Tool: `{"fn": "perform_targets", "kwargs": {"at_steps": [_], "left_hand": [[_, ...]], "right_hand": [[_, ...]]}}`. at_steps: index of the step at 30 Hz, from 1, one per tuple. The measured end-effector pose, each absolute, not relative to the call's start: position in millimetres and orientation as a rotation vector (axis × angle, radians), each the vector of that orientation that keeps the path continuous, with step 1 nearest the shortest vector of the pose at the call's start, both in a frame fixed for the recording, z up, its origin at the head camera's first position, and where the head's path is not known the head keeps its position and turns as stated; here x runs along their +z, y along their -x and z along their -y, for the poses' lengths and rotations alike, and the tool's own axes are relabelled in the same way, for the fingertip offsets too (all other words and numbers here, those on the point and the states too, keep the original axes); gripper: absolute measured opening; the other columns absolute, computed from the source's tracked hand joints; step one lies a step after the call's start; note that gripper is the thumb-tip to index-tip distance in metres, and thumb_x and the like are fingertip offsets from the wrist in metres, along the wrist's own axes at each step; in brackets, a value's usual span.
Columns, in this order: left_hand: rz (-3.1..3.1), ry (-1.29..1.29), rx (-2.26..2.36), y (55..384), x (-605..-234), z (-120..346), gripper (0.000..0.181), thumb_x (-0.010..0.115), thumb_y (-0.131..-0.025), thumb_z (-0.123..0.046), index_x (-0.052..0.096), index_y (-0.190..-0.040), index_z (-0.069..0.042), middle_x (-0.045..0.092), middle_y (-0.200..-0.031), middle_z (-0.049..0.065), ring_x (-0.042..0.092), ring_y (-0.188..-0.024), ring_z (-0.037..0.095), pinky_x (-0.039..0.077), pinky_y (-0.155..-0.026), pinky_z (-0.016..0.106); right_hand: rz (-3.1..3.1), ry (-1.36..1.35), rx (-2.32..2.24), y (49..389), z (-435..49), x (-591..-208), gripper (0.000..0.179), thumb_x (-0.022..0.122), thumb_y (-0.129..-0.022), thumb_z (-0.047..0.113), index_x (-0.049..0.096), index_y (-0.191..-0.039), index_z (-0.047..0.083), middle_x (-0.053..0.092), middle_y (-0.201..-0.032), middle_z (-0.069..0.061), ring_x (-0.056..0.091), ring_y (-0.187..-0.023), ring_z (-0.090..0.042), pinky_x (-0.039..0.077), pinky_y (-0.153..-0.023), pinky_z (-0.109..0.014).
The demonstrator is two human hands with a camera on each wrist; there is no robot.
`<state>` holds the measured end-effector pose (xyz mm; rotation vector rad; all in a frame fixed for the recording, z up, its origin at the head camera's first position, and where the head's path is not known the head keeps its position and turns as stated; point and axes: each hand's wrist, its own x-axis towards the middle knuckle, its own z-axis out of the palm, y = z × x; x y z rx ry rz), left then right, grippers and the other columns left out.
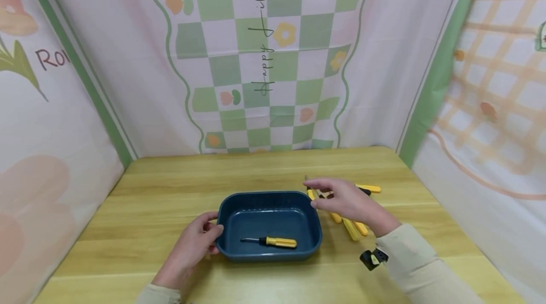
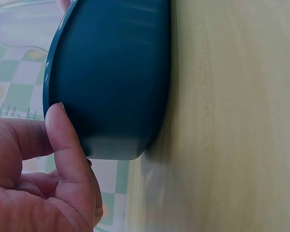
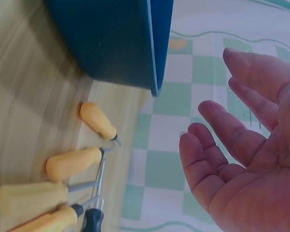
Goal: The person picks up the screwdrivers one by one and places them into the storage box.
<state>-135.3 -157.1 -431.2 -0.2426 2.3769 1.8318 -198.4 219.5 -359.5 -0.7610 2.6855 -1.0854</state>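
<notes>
A dark blue rectangular tub [image 1: 273, 257] sits on the wooden table, with a yellow-handled screwdriver [image 1: 279, 242] lying inside it. At the tub's left end my left hand [image 1: 196, 237] holds the rim, thumb and fingers bent at the edge. My right hand [image 1: 341, 199] hovers by the tub's far right corner, its fingers spread and nothing between them. Beneath and beside that hand lie several more screwdrivers [image 1: 350, 230]; the hand partly hides them in the head view. The right wrist view shows their handles [image 3: 75, 163] fanned out beside the tub.
The wooden table [image 1: 162, 185] reaches back to a checkered green and white curtain [image 1: 273, 67]. Printed cloths hang at both sides. A small black item [image 1: 373, 259] appears by the right sleeve.
</notes>
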Motion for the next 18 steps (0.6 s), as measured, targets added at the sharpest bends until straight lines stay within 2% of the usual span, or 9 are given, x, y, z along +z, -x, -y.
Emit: {"fn": "perform_targets", "kwargs": {"at_steps": [4,6,8,10,12,15,17,18], "left_hand": [[-2.374,0.246,1.831,135,-432,158,0.042,0.061,-0.102,-0.011,0.057,-0.143,-0.003,0.057,-0.104,0.014,0.061,-0.070,0.021,0.057,-0.058,0.028],[-2.372,0.243,1.834,135,-432,158,0.041,0.061,-0.102,-0.011,0.057,-0.143,-0.003,0.057,-0.104,0.014,0.061,-0.071,0.021,0.057,-0.058,0.028],[-2.373,0.234,1.838,135,-432,159,0.042,0.061,-0.102,-0.010,0.057,-0.143,-0.003,0.057,-0.104,0.014,0.061,-0.070,0.021,0.057,-0.058,0.028],[-2.372,0.230,1.842,135,-432,159,0.041,0.061,-0.102,-0.010,0.057,-0.143,-0.003,0.057,-0.104,0.014,0.061,-0.070,0.021,0.057,-0.058,0.027],[-2.372,0.229,1.840,135,-432,159,0.041,0.061,-0.103,-0.011,0.057,-0.143,-0.003,0.057,-0.104,0.014,0.061,-0.070,0.021,0.057,-0.058,0.027],[-2.369,0.236,1.837,135,-433,158,0.041,0.061,-0.103,-0.011,0.057,-0.143,-0.003,0.057,-0.104,0.014,0.061,-0.070,0.021,0.057,-0.058,0.028],[-2.368,0.237,1.836,135,-433,158,0.041,0.061,-0.103,-0.011,0.057,-0.143,-0.003,0.057,-0.104,0.014,0.061,-0.070,0.021,0.057,-0.058,0.028],[-2.368,0.237,1.836,135,-432,158,0.041,0.061,-0.103,-0.011,0.057,-0.143,-0.003,0.057,-0.104,0.014,0.061,-0.070,0.021,0.057,-0.058,0.028]], "right_hand": [[-2.719,0.765,-1.092,199,-226,-361,0.050,0.068,-0.101,0.028,0.058,-0.149,0.019,0.057,-0.152,-0.009,0.051,-0.141,-0.040,0.051,-0.109,-0.057],[-2.744,0.744,-1.088,198,-229,-361,0.050,0.069,-0.101,0.030,0.058,-0.149,0.020,0.057,-0.151,-0.009,0.054,-0.137,-0.039,0.054,-0.104,-0.053],[-2.754,0.698,-1.089,197,-232,-361,0.051,0.070,-0.100,0.032,0.058,-0.149,0.021,0.060,-0.147,-0.010,0.066,-0.115,-0.037,0.060,-0.090,-0.047],[-2.761,0.651,-1.088,197,-236,-361,0.053,0.071,-0.099,0.034,0.057,-0.150,0.021,0.064,-0.140,-0.012,0.069,-0.093,-0.035,0.060,-0.076,-0.042],[-2.794,0.636,-1.067,197,-239,-362,0.054,0.071,-0.099,0.034,0.057,-0.150,0.021,0.064,-0.140,-0.014,0.069,-0.091,-0.035,0.059,-0.075,-0.042],[-2.870,0.646,-1.018,196,-245,-364,0.054,0.071,-0.100,0.033,0.056,-0.151,0.020,0.062,-0.142,-0.015,0.069,-0.101,-0.032,0.059,-0.087,-0.049],[-2.926,0.637,-0.971,196,-250,-366,0.054,0.069,-0.101,0.032,0.056,-0.151,0.019,0.063,-0.141,-0.016,0.070,-0.094,-0.028,0.057,-0.090,-0.050],[-2.940,0.619,-0.962,196,-252,-367,0.054,0.070,-0.100,0.031,0.055,-0.152,0.019,0.064,-0.140,-0.017,0.068,-0.081,-0.027,0.056,-0.087,-0.049]]}}
